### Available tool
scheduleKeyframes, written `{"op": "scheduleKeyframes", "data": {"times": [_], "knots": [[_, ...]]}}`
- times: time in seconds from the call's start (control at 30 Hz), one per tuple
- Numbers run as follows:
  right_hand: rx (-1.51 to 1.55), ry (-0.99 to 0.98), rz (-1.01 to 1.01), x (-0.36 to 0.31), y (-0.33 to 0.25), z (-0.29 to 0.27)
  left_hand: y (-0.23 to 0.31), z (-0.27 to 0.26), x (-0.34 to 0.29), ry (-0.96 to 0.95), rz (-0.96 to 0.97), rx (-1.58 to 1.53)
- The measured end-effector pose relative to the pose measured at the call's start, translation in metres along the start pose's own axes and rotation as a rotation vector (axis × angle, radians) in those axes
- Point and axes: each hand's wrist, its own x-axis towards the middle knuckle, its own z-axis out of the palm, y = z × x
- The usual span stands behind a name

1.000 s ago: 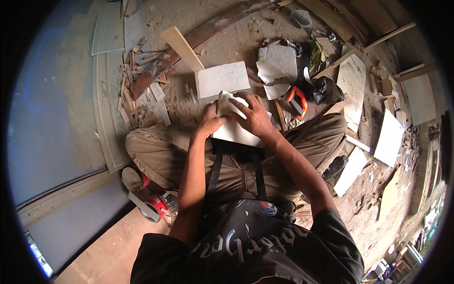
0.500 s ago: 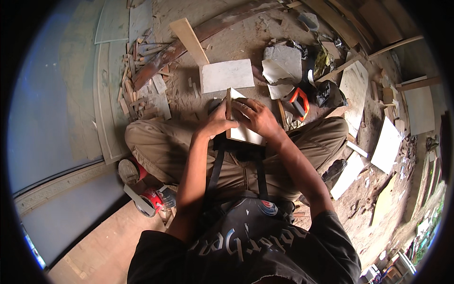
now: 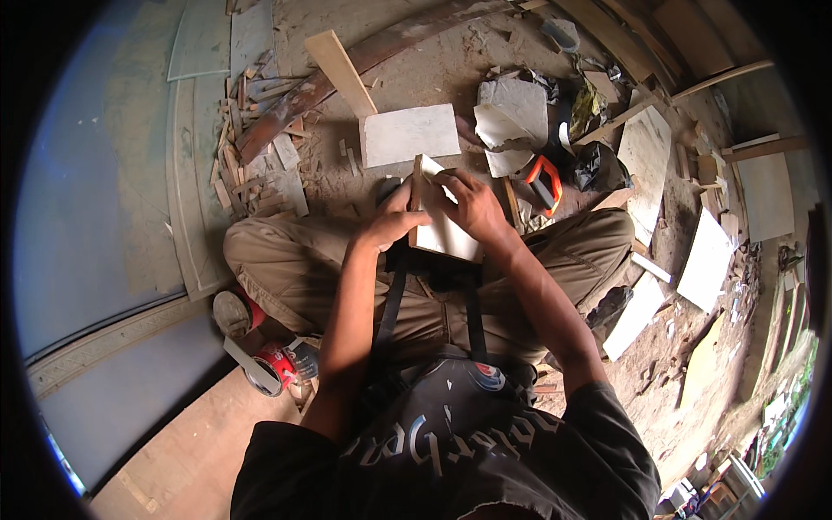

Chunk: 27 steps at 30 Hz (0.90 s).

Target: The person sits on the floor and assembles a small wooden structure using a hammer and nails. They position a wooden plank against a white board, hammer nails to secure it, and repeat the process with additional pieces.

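Steadily, left hand (image 3: pixel 390 224) grasping white board (image 3: pixel 445 240) by edge, right hand (image 3: pixel 477 208) half-curled over it, contact unclear.

A black short-sleeved T-shirt (image 3: pixel 555 472) is worn, its front marked with pale ornate lettering (image 3: pixel 418 438) and a small red, white and blue emblem (image 3: pixel 490 376), above creased brown trousers (image 3: pixel 290 264) overlaid by two dark straps (image 3: pixel 473 325), forearms (image 3: pixel 548 299) left bare.

White board (image 3: pixel 445 237), brown edge (image 3: pixel 418 180) leftward, tilted, between left hand (image 3: pixel 392 224) and right hand (image 3: pixel 476 210).
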Motion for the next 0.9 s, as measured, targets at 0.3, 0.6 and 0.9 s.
{"op": "scheduleKeyframes", "data": {"times": [0.3,0.6,0.9], "knots": [[0.202,0.190,0.285,0.004,0.035,-0.023,-0.020,-0.023,-0.001,0.053,-0.030,-0.180],[-0.120,0.365,0.245,-0.007,0.071,-0.038,-0.008,-0.033,-0.006,0.060,0.023,-0.332],[-0.034,0.536,0.484,-0.001,0.077,-0.033,-0.009,-0.042,-0.012,0.083,0.086,-0.546]]}}
